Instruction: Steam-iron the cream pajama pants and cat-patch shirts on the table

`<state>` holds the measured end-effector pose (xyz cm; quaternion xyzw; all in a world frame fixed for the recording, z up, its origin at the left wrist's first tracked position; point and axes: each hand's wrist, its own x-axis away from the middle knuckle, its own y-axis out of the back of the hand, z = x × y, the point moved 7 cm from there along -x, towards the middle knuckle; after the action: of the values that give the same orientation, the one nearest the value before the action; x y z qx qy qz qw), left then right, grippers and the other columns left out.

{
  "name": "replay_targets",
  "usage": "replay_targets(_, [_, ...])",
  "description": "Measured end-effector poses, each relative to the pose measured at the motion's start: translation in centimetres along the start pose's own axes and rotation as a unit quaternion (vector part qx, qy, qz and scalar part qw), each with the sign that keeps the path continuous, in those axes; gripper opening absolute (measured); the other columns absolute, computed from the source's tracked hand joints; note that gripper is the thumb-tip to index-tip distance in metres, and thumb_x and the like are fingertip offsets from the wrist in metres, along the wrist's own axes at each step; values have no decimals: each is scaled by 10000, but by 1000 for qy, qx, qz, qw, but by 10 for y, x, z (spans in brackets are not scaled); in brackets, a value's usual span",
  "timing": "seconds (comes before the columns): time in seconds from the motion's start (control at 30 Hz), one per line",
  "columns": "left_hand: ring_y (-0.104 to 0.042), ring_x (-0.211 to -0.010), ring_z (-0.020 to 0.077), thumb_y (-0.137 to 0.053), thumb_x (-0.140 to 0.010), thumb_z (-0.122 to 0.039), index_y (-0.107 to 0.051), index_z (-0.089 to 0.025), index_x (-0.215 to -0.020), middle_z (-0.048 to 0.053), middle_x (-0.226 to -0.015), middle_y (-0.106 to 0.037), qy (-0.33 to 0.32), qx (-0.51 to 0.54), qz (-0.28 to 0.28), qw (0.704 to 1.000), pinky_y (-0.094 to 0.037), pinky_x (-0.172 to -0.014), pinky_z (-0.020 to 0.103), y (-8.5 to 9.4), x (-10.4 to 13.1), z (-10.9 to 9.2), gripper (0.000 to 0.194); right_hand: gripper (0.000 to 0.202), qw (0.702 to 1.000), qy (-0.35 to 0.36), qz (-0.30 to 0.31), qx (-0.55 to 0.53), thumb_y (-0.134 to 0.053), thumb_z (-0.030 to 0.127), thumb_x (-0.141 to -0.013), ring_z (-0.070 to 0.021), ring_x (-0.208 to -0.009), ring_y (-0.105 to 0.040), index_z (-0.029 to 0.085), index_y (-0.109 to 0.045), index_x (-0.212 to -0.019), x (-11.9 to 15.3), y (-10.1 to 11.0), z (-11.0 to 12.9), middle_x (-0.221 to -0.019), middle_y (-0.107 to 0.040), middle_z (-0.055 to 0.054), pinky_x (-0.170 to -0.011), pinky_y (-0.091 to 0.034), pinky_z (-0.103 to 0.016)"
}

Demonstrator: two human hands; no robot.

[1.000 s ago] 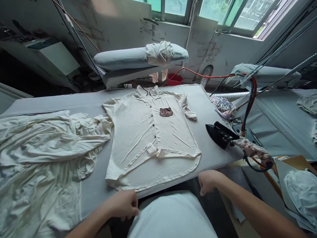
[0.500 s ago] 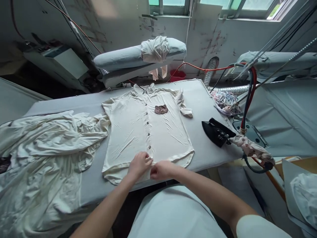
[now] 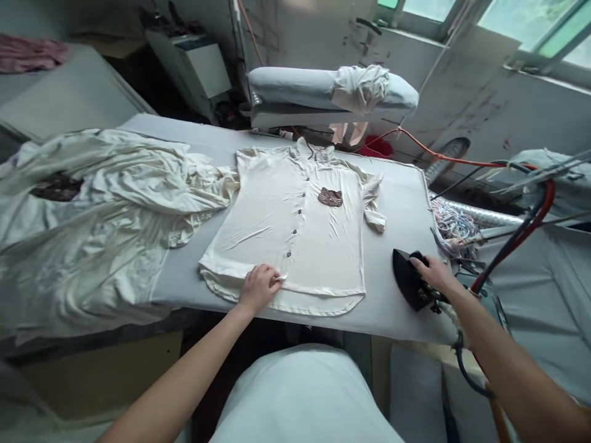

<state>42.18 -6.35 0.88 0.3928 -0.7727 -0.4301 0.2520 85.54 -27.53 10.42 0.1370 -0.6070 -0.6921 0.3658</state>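
Observation:
A cream button-up shirt lies front side up on the padded ironing table, its collar toward the wall. It has a dark patterned chest pocket and a row of dark buttons. My left hand pinches the front hem just below the lowest button. Off to the right, my right hand is closed around the handle of a black iron, which rests on the table with its tip pointing away from me. Part of the handle is hidden by my fingers.
Crumpled cream garments are heaped on the left, hanging over the front edge. Behind the table stands a padded sleeve board with cloth bundled on it. Red and black hoses run down at the right, near a tangle of cords.
My right hand has left the shirt hem and moved right onto the iron's handle. My left hand still pinches the hem. The camera view has turned.

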Motion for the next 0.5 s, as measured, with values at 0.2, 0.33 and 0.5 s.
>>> replay_targets(0.2, [-669,-917,236,-562,-822,-558,-766,-205,-875,51,-939,-743,50,271,95,956,-484,-823,304,-7,-4,32,410,437,936,243,252,41,-463,605,-938,-181,-659,-605,199,-625,-925,65,-65,155,-816,-689,-64,-560,-378,-274])
replay_targets(0.33, [-678,-911,232,-580,-808,-564,-785,-201,-925,34,-936,-764,72,315,113,939,-490,-820,287,-10,-5,33,434,404,887,346,286,109,-519,567,-927,-228,-772,-658,193,-667,-961,110,-128,273,-921,-725,-99,-629,-404,-292])
replay_targets(0.5, [-639,-925,203,-632,-857,-429,-817,-271,-860,41,-940,-714,3,143,70,987,-454,-889,314,-9,8,15,244,312,922,252,274,110,-593,505,-878,-257,-824,-673,216,-680,-958,105,-143,237,-948,-738,-96,-647,-411,-305])
